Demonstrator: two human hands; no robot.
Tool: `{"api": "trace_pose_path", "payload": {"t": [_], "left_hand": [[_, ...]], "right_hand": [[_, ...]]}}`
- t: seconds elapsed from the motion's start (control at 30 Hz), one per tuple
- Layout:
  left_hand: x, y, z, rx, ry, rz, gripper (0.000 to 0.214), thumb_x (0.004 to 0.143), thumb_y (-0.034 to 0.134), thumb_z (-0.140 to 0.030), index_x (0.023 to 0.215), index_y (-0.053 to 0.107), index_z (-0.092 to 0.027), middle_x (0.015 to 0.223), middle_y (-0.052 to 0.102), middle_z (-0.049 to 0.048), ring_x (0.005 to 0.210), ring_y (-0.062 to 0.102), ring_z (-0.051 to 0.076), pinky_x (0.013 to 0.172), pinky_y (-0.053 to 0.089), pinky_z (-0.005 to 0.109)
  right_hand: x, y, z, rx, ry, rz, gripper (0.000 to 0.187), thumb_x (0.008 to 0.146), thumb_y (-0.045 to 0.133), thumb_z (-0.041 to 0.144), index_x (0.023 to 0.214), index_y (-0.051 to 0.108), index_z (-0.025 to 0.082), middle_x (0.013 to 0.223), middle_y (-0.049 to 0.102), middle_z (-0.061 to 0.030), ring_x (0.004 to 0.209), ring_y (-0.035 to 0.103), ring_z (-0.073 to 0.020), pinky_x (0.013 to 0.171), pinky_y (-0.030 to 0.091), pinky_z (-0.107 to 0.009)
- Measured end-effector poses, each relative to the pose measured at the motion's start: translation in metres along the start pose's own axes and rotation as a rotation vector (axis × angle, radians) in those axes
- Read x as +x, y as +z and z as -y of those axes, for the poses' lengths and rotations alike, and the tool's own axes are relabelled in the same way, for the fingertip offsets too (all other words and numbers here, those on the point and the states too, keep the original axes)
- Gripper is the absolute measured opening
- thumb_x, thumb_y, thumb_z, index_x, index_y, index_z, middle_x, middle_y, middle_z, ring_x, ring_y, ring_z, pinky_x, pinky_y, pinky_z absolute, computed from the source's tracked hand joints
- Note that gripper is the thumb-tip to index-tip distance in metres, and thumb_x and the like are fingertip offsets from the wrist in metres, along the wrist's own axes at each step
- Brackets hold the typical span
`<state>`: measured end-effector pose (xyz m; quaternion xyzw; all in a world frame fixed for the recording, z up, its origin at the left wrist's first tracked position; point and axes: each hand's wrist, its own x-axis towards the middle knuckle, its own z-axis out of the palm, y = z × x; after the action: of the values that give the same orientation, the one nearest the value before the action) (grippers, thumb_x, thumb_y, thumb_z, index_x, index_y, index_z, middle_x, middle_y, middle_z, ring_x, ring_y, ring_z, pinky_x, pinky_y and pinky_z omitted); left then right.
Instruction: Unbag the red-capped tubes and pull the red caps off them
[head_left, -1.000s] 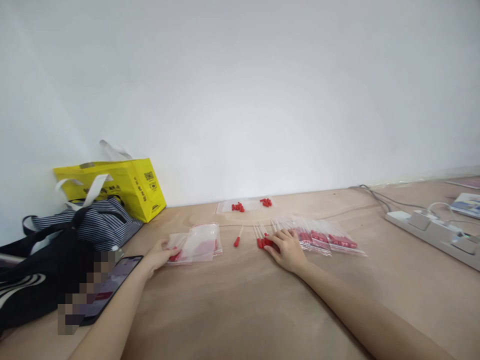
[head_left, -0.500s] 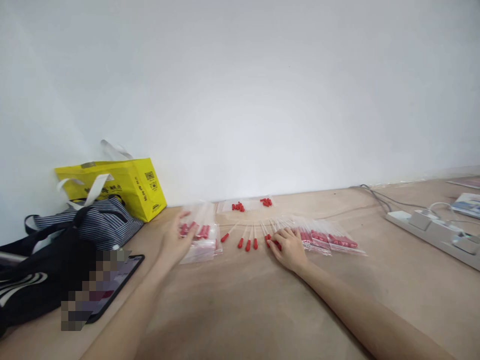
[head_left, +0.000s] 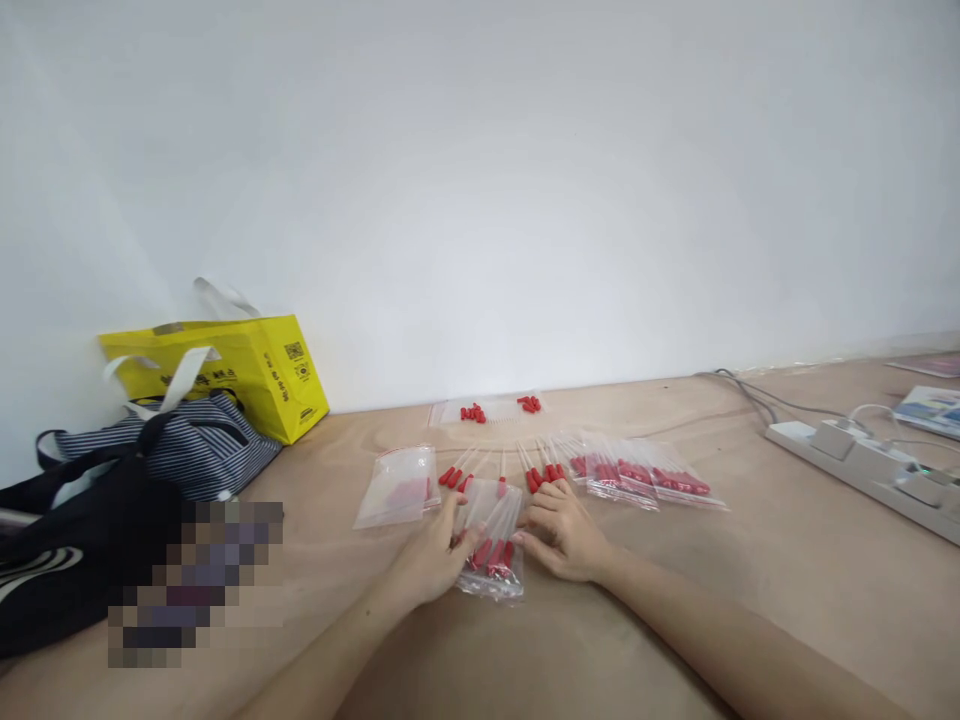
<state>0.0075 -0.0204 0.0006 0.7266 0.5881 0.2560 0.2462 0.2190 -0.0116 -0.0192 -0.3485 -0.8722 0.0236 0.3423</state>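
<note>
Left fingers of mine grip left edge of clear bag, so nearer; right fingers curled just beside right edge, cannot tell whether gripping. Bag between them over bench, long axis running away from me, red bulbs at near end.

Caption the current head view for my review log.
Left hand on a clear bag of red-bulbed droppers, right hand at its edge, loose droppers beyond.

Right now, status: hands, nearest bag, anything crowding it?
Left hand on nearest bag, left edge; right hand by right edge, contact unclear. Red-bulbed droppers inside. Loose droppers crowd its far edge.
</note>
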Motion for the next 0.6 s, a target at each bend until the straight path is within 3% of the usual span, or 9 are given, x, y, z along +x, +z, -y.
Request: {"api": "trace_pose_path", "payload": {"t": [0.13, 0.37, 0.5, 0.6], "left_hand": [[0.027, -0.019, -0.003, 0.420, 0.121, -0.119, 0.026, 0.085, 0.031, -0.029, 0.073, 0.052, -0.018, 0.078, 0.055, 0.0063, 0.086, 0.052, 0.022, 0.078, 0.036, 0.032], [0.092, -0.011, 0.010, 0.461, 0.067, -0.089, 0.013, 0.081, 0.042, -0.015, 0.080, 0.054, -0.015, 0.091, 0.055, 0.0073, 0.089, 0.052, 0.018, 0.079, 0.040, 0.029], [0.104, -0.002, 0.010, 0.477, -0.015, -0.035, 0.017, 0.083, 0.047, -0.024, 0.093, 0.055, -0.013, 0.098, 0.056, 0.0071, 0.090, 0.054, 0.018, 0.078, 0.044, 0.035], [0.107, 0.003, 0.008, 0.467, -0.061, 0.009, 0.027, 0.084, 0.047, -0.029, 0.107, 0.050, -0.015, 0.107, 0.053, 0.0065, 0.090, 0.054, 0.017, 0.076, 0.046, 0.037]], "right_hand": [[0.000, -0.001, 0.004, 0.015, 0.003, 0.034, 0.024, 0.076, 0.049, 0.043, 0.079, 0.059, 0.021, 0.076, 0.058, -0.0013, 0.072, 0.046, -0.0141, 0.069, 0.028, -0.029], [-0.005, 0.005, 0.025, 0.061, -0.068, 0.161, 0.044, 0.061, 0.059, 0.057, 0.090, 0.057, 0.024, 0.085, 0.056, -0.0004, 0.078, 0.049, -0.0157, 0.070, 0.027, -0.029], [-0.007, 0.008, 0.030, 0.035, -0.026, 0.199, 0.017, 0.075, 0.054, 0.034, 0.087, 0.055, 0.023, 0.080, 0.056, 0.0003, 0.076, 0.050, -0.0138, 0.067, 0.027, -0.027], [-0.009, 0.009, 0.027, 0.060, -0.021, 0.224, 0.005, 0.077, 0.048, 0.019, 0.078, 0.053, 0.020, 0.077, 0.057, 0.0003, 0.073, 0.050, -0.0121, 0.067, 0.028, -0.026]]}}
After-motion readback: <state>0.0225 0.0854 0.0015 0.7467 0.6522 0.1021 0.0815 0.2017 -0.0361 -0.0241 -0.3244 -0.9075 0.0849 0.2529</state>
